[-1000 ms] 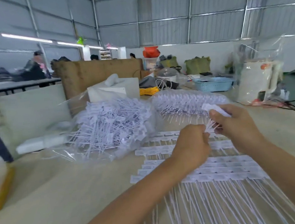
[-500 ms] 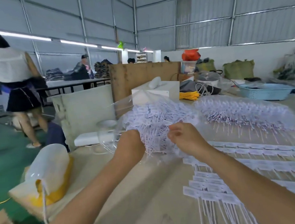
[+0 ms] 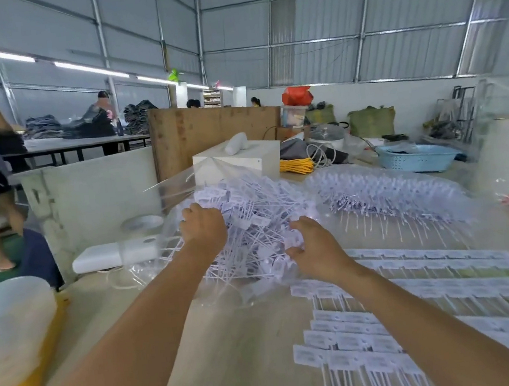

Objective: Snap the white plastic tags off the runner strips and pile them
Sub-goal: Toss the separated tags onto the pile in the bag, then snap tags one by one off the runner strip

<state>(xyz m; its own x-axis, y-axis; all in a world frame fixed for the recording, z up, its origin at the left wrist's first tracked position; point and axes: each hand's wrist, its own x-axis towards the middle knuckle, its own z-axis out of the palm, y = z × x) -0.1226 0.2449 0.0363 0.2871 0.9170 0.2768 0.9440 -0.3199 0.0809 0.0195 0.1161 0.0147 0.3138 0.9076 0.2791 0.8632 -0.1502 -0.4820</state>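
Both hands reach into the heap of loose white tags (image 3: 252, 224), thin stalks tangled on crinkled clear plastic. The left hand (image 3: 204, 227) has its fingers buried, their grip impossible to tell; the right hand (image 3: 315, 249) rests with fingers relaxed. Flat runner strips (image 3: 388, 320) lie rowed on the smooth tabletop (image 3: 233, 354).

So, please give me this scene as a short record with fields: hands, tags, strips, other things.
left hand: reaches into the pile, fingers hidden
right hand: fingers spread at the pile's near edge
tag pile: loose, on clear plastic bag
runner strips: flat rows on table
other: second bagged bundle, blue basket, white box
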